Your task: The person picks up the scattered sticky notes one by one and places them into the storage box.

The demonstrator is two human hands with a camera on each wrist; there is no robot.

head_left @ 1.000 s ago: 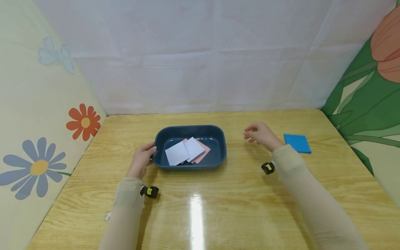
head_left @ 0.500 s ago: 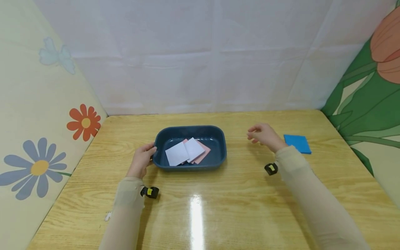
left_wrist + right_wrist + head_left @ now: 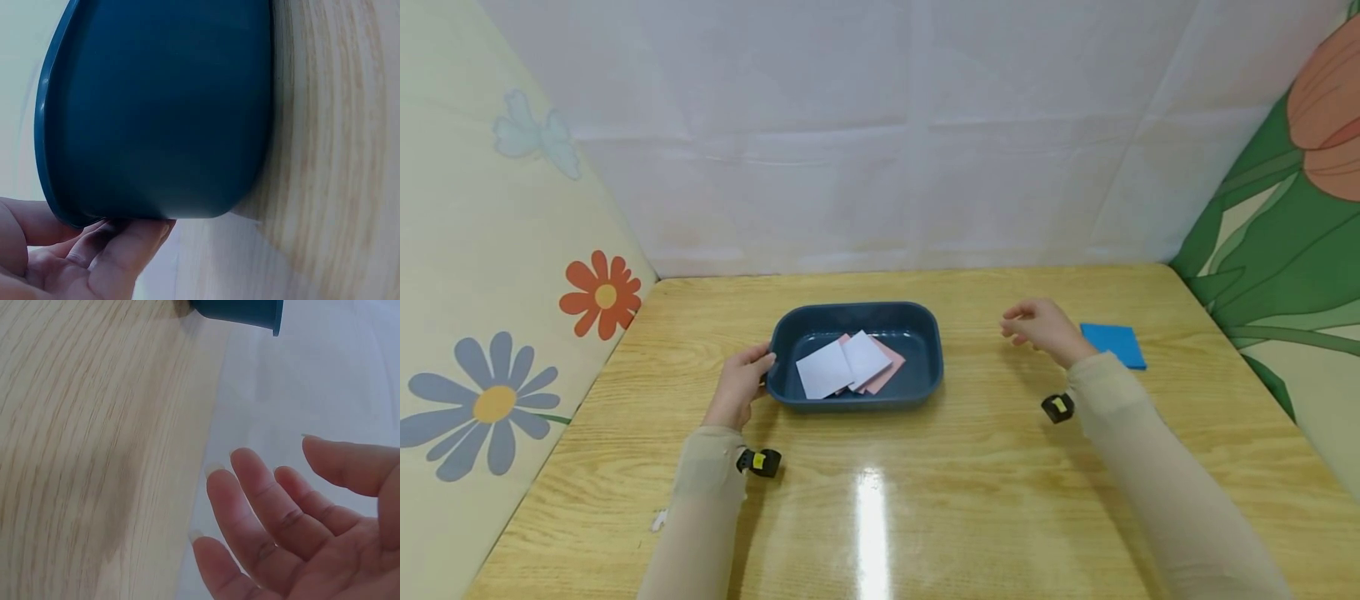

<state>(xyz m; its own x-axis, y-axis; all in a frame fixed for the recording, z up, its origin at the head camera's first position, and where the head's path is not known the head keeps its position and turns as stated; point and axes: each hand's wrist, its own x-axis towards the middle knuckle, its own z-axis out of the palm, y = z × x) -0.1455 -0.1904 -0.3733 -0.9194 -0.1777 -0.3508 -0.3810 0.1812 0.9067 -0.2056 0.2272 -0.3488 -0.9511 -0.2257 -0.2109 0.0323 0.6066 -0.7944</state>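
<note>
A dark blue rectangular bin [image 3: 854,403] stands on the table, its near wall also visible in the left wrist view. My left hand [image 3: 737,385] grips its left end, thumb by the rim and fingers [image 3: 128,250] against the outside wall. Inside lie flat white squares [image 3: 825,369], overlapping pink squares [image 3: 895,365] that are partly covered. To the right of the bin, my right hand [image 3: 1041,327] hovers above the table, holding nothing, with its fingers [image 3: 275,503] loosely bent and spread. A blue square stack [image 3: 1116,344] lies beyond that hand, slightly hidden by the sleeve.
The wooden table [image 3: 970,500] ends at a white cloth backdrop [image 3: 880,167]. Painted flower panels flank both sides. Black wrist cameras [image 3: 766,462] sit on both forearms. A small white scrap [image 3: 659,520] lies by the left sleeve.
My right hand has drifted a little to the right, away from the bin and towards the blue stack. The left hand and the bin stay where they were.
</note>
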